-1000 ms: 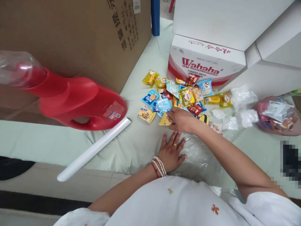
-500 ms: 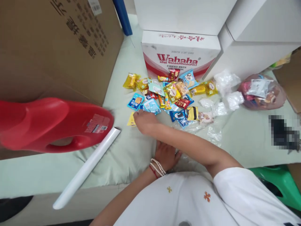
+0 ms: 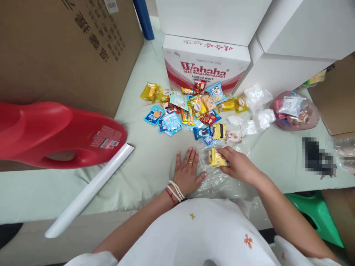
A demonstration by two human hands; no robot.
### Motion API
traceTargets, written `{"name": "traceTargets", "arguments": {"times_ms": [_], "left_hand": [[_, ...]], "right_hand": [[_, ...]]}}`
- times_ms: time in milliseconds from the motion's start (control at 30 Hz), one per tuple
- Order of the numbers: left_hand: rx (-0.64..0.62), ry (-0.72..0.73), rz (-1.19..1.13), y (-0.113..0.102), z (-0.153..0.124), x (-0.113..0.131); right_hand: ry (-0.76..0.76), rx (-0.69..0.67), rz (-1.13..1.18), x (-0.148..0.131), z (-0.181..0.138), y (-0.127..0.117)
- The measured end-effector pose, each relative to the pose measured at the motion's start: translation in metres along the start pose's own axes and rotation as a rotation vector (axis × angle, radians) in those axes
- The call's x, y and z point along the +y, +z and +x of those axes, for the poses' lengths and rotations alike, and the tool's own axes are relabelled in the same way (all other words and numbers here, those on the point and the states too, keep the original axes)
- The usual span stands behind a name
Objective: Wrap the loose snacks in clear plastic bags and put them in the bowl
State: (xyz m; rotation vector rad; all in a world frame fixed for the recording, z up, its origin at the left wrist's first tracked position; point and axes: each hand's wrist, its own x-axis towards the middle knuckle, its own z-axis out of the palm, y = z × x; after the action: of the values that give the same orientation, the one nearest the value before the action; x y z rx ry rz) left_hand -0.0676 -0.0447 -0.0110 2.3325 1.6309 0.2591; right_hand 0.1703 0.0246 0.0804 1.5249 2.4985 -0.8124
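Between the thumb and fingers of my right hand point(image 3: 238, 164) is a yellow snack packet point(image 3: 217, 158), over a clear plastic bag point(image 3: 213, 183) spread on the cloth. My left hand point(image 3: 187, 171) lies flat with its fingers stretched out, its thumb at the bag's left edge. Beyond both hands is a pile of wrapped snacks: light blue packets point(image 3: 172, 122), a blue-and-white packet point(image 3: 217, 92), yellow-wrapped pieces point(image 3: 149, 91) and a dark blue packet point(image 3: 202, 133). A yellow packet with a black band point(image 3: 219, 131) lies just past the held one.
A Wahaha carton point(image 3: 206, 66) stands behind the snacks, with white boxes point(image 3: 294, 70) beside it. Crumpled clear bags point(image 3: 257, 96) and a filled pink bag point(image 3: 295, 120) lie right. At left are a red plastic stool point(image 3: 83, 129), a white tube point(image 3: 91, 188) and a brown carton point(image 3: 69, 55).
My right hand has moved from the pile's left side, across my left hand, to the right, carrying the yellow packet over the clear bag. My left hand stays flat, now uncovered.
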Motion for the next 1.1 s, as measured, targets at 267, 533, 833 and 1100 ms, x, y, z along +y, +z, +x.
{"name": "traceTargets", "arguments": {"times_ms": [267,533,833,1100], "left_hand": [[-0.008,-0.200,0.116,0.002,-0.019,0.022],[0.043,-0.377,0.144,0.011,-0.023,0.033],[0.090,-0.408,0.101,0.013,-0.023,0.033],[0.089,-0.423,0.081,0.014,-0.023,0.032]], "right_hand": [[-0.123,-0.033,-0.155,-0.009,0.009,0.021],[-0.235,-0.037,-0.176,0.002,0.013,0.013],[-0.280,-0.054,-0.276,-0.005,0.030,0.018],[-0.239,0.008,-0.235,-0.002,0.024,0.029]]}}
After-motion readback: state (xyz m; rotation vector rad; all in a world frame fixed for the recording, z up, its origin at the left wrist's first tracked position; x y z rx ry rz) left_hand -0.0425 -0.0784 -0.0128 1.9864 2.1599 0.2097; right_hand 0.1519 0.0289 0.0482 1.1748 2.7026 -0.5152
